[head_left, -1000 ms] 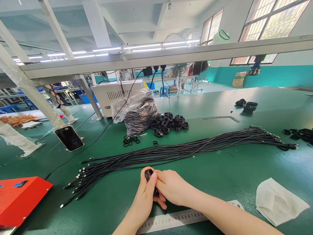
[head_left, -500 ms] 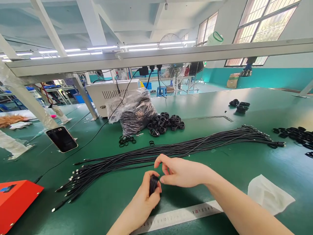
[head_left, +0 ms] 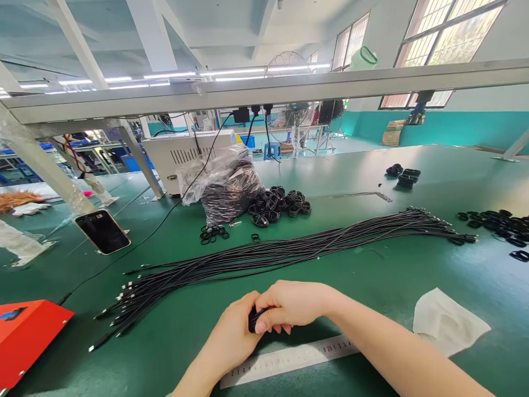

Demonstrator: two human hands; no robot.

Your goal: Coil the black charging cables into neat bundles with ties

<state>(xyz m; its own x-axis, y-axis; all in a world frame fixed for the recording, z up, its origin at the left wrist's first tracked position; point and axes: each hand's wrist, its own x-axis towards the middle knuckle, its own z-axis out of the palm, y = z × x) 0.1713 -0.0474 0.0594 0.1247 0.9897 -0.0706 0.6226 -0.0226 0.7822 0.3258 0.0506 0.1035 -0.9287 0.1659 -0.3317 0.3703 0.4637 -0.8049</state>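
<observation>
Black cable bundle (head_left: 253, 320) is held toward the near edge of the counter (head_left: 367, 281), clasped by the left hand (head_left: 232, 330) while the right hand (head_left: 291, 303) pinches it, presumably so its strands cannot spring apart

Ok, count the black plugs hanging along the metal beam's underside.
3: a wide left plug, a narrower middle plug and a right plug, side by side under the metal beam. More may be hidden behind it.

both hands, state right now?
Left hand: closed, holding a black bundle.
Right hand: closed on the same black bundle.
</observation>
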